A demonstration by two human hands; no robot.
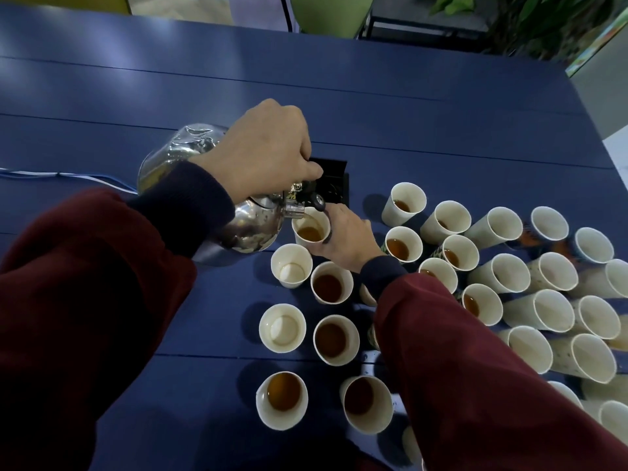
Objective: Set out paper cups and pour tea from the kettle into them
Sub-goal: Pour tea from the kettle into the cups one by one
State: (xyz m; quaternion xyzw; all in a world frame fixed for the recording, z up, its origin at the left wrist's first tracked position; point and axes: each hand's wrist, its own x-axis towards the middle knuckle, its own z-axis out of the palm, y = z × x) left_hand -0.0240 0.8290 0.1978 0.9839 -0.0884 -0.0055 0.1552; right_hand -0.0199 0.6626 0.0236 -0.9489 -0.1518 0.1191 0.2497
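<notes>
Left grip: fingers [299, 147] of the left hand [268, 147] were curled tight round the handle of the kettle [251, 229].
Right grip: fingers [341, 217] of the right hand [346, 237] were wrapped round the cup being filled [311, 231].
Axis: the kettle was tilted, left to right, with its spout [295, 212] over that cup's left rim.
Fill: tea lay partway up.
Next: an empty cup [291, 266] stood on the counter [407, 130] just nearer the person, left hand closer.

kettle [251, 226]: 1
paper cups [552, 309]: at least 25, some partly hidden
cups showing brown tea [328, 283]: 11
bench [407, 113]: 1
black box [334, 175]: 1
</notes>
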